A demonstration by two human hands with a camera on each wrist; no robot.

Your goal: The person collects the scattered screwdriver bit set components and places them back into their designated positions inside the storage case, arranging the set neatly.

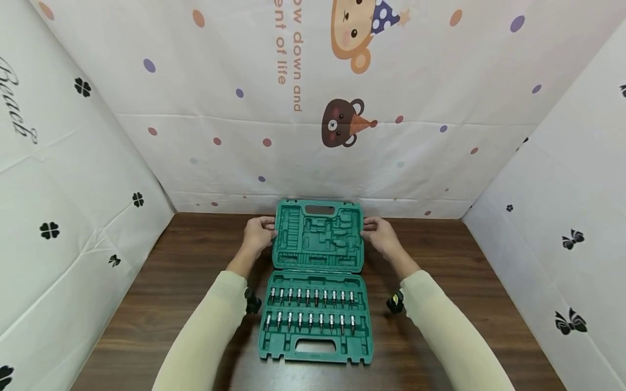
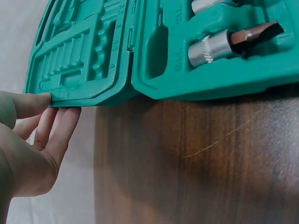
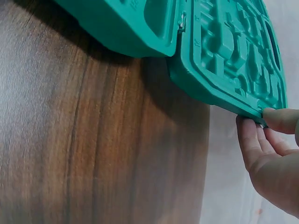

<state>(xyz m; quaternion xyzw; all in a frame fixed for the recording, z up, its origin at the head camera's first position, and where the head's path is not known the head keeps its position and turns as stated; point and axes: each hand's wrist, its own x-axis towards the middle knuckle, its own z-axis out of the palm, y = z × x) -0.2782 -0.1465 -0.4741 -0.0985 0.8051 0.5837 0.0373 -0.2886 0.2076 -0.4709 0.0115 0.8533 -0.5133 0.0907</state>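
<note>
Lid [image 1: 319, 234]: my left hand [image 1: 258, 233] and right hand [image 1: 379, 234] pinch its side edges.
Wrist views: thumbs above, fingers [image 2: 58, 133] beneath the rim.
Head view: bits [image 1: 310, 309] in rows.

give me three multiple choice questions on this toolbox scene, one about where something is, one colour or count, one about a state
1. Where do the two hands hold the case?
A. on the near handle
B. on the left and right edges of the lid
C. on the rows of bits

2. What colour is the case?
A. green
B. red
C. black

3. In what state is the case?
A. shut and latched
B. open, with bits in the near half
C. open, both halves bare

Answers:
1 B: the left hand and right hand each pinch a side edge of the lid.
2 A: the tool case is green plastic in all views.
3 B: the lid is swung open away from the person, and two rows of socket bits sit in the near half on the wooden table.
</note>
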